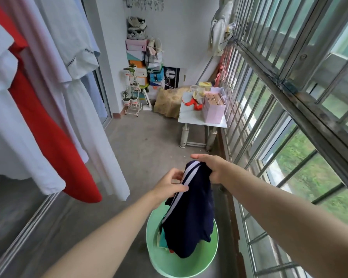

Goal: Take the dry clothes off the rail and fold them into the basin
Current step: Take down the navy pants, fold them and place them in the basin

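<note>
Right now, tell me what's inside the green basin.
Only clothes with teal and orange edges show in the basin. The navy garment hanging into it covers the rest.

Navy garment (191,213): soft matt cloth, white stripes down one edge; basin (189,266): pale green plastic, smooth, slight sheen; red garment (48,137): matt cloth, smooth drape; white dress (88,121): thin matt cloth, openwork trim at the sleeve; floor (145,141): grey concrete, matt, rough; window grille (309,111): metal, dull, stained and weathered; table legs (184,137): shiny metal tube; gift bag (213,113): pink paper, smooth.
</note>
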`<state>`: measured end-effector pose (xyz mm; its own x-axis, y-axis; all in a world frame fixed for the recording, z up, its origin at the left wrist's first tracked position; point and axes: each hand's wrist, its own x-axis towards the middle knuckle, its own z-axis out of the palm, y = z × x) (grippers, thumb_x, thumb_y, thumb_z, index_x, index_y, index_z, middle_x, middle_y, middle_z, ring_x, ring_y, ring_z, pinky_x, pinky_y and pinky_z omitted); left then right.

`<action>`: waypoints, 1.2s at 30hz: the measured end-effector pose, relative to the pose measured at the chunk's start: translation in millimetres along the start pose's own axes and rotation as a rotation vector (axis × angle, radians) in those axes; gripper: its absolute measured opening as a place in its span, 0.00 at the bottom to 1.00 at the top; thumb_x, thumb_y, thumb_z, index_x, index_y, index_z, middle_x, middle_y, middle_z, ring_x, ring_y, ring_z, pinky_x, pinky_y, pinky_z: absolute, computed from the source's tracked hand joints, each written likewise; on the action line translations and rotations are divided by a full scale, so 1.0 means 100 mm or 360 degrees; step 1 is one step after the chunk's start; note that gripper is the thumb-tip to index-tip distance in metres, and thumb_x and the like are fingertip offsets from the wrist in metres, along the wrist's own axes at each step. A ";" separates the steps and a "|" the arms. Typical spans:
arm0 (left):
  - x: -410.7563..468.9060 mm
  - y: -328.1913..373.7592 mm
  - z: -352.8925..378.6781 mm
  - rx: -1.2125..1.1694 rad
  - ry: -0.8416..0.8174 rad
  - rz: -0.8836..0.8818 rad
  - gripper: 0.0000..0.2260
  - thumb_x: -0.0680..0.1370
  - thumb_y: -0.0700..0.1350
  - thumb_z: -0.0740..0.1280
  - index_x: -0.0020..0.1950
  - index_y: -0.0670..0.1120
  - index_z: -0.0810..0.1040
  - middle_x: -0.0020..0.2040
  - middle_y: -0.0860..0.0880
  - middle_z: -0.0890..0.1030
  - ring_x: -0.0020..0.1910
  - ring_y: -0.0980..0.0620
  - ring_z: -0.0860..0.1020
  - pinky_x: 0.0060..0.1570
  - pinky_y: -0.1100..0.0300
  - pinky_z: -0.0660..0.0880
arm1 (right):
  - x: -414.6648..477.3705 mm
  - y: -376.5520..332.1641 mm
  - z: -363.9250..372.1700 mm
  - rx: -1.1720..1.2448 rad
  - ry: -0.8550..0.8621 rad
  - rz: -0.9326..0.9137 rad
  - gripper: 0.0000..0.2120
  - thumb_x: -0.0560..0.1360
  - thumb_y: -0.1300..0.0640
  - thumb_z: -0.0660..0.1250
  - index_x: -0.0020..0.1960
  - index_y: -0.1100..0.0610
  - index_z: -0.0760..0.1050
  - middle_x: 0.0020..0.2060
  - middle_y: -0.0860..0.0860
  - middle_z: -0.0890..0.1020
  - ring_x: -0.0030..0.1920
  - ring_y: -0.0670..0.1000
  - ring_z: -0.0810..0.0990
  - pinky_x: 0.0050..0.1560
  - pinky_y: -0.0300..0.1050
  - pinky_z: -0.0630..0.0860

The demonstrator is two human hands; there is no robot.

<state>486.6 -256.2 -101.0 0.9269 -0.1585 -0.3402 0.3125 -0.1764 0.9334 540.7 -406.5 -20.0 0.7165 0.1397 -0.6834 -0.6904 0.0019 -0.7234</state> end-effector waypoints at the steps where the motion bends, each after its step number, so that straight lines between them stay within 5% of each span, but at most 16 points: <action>1: 0.00 -0.04 -0.02 0.0006 0.0060 0.0042 0.16 0.71 0.40 0.71 0.55 0.50 0.72 0.56 0.52 0.76 0.56 0.52 0.76 0.56 0.53 0.75 | 0.01 -0.01 0.01 0.0076 0.0001 0.0006 0.11 0.80 0.61 0.59 0.58 0.56 0.77 0.47 0.59 0.78 0.47 0.59 0.77 0.57 0.55 0.73; 5: 0.00 -0.06 -0.06 0.0347 -0.0005 0.0180 0.09 0.71 0.37 0.72 0.44 0.47 0.74 0.47 0.50 0.73 0.49 0.51 0.74 0.46 0.68 0.71 | 0.11 -0.02 0.00 0.0173 0.0095 0.0065 0.16 0.81 0.64 0.54 0.61 0.55 0.77 0.60 0.60 0.76 0.56 0.59 0.76 0.59 0.53 0.72; 7: 0.05 -0.09 -0.09 0.0631 0.0026 0.0222 0.09 0.71 0.40 0.72 0.37 0.47 0.72 0.44 0.48 0.70 0.44 0.51 0.72 0.43 0.64 0.68 | 0.15 0.00 -0.01 0.0170 0.0112 0.0082 0.18 0.82 0.64 0.51 0.58 0.54 0.78 0.63 0.59 0.74 0.54 0.58 0.76 0.59 0.52 0.73; 10: 0.09 -0.14 -0.14 0.0551 0.0037 0.0101 0.11 0.74 0.40 0.67 0.34 0.48 0.68 0.33 0.51 0.70 0.34 0.53 0.68 0.39 0.57 0.64 | 0.19 0.03 -0.03 0.0243 0.0118 0.0094 0.18 0.82 0.64 0.51 0.50 0.54 0.80 0.63 0.59 0.75 0.53 0.58 0.75 0.61 0.53 0.73; 12: 0.13 -0.14 -0.21 0.0621 0.0185 0.0113 0.12 0.76 0.43 0.65 0.35 0.50 0.65 0.31 0.52 0.68 0.34 0.52 0.67 0.39 0.56 0.63 | 0.20 0.04 -0.05 0.0262 0.0153 0.0058 0.18 0.82 0.63 0.51 0.55 0.53 0.79 0.62 0.59 0.75 0.53 0.58 0.75 0.63 0.54 0.73; 16: 0.07 0.02 -0.46 0.0992 0.0480 0.0408 0.12 0.75 0.48 0.68 0.40 0.49 0.66 0.34 0.51 0.71 0.35 0.49 0.68 0.39 0.55 0.65 | 0.29 0.10 -0.10 0.0238 0.0292 -0.0044 0.19 0.81 0.63 0.50 0.55 0.52 0.80 0.59 0.58 0.76 0.43 0.56 0.76 0.49 0.53 0.78; 19: -0.03 0.15 -0.72 0.1133 0.0248 0.0397 0.14 0.68 0.51 0.75 0.40 0.53 0.70 0.37 0.54 0.77 0.36 0.52 0.73 0.41 0.56 0.71 | 0.31 0.13 -0.15 0.0240 0.0357 -0.0034 0.17 0.81 0.61 0.52 0.45 0.51 0.79 0.60 0.58 0.75 0.43 0.57 0.75 0.46 0.51 0.77; 21: -0.09 0.15 -0.89 0.1381 0.0004 0.0269 0.12 0.68 0.48 0.74 0.37 0.53 0.71 0.37 0.54 0.77 0.37 0.53 0.74 0.41 0.57 0.71 | 0.28 0.14 -0.18 0.0275 0.0371 0.0010 0.12 0.80 0.60 0.56 0.49 0.52 0.78 0.58 0.58 0.75 0.40 0.56 0.74 0.42 0.51 0.77; 23: -0.13 0.07 -1.08 0.1551 -0.0018 0.0183 0.10 0.72 0.44 0.71 0.36 0.51 0.71 0.37 0.51 0.77 0.37 0.51 0.73 0.39 0.58 0.69 | 0.27 0.13 -0.22 0.0329 0.0372 0.0055 0.09 0.79 0.60 0.61 0.52 0.52 0.78 0.59 0.57 0.75 0.44 0.57 0.75 0.50 0.52 0.78; 27: -0.18 -0.06 -1.33 0.1265 0.0240 0.0084 0.09 0.78 0.44 0.65 0.37 0.46 0.74 0.35 0.49 0.75 0.37 0.52 0.72 0.34 0.65 0.64 | 0.26 0.15 -0.24 0.0295 0.0349 0.0134 0.08 0.77 0.58 0.65 0.56 0.57 0.76 0.51 0.57 0.78 0.43 0.55 0.76 0.55 0.49 0.74; 30: -0.19 0.08 -1.24 0.0739 0.0398 0.0142 0.10 0.81 0.44 0.60 0.51 0.41 0.79 0.45 0.46 0.80 0.44 0.50 0.76 0.43 0.62 0.70 | 0.32 0.23 -0.21 0.0139 0.0256 0.0161 0.14 0.77 0.60 0.64 0.62 0.57 0.75 0.41 0.54 0.77 0.39 0.53 0.74 0.58 0.48 0.71; 33: -0.23 0.39 -0.96 0.0333 0.0439 0.0298 0.11 0.81 0.43 0.60 0.57 0.45 0.80 0.51 0.49 0.83 0.49 0.53 0.79 0.52 0.59 0.74 | 0.30 0.36 -0.16 0.0088 0.0175 0.0155 0.21 0.79 0.63 0.60 0.70 0.52 0.68 0.54 0.54 0.77 0.48 0.53 0.77 0.60 0.49 0.70; 36: -0.25 0.62 -0.64 0.0172 0.0271 0.0369 0.08 0.80 0.43 0.62 0.49 0.42 0.80 0.42 0.51 0.81 0.40 0.57 0.77 0.42 0.64 0.72 | 0.30 0.50 -0.19 0.0174 0.0022 0.0104 0.23 0.80 0.63 0.57 0.73 0.52 0.63 0.66 0.54 0.72 0.60 0.55 0.75 0.57 0.50 0.71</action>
<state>495.6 -201.4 -27.6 0.9952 -0.0433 -0.0873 0.0733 -0.2581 0.9633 529.9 -421.1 -78.9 0.6702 0.1295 -0.7308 -0.7421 0.1011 -0.6627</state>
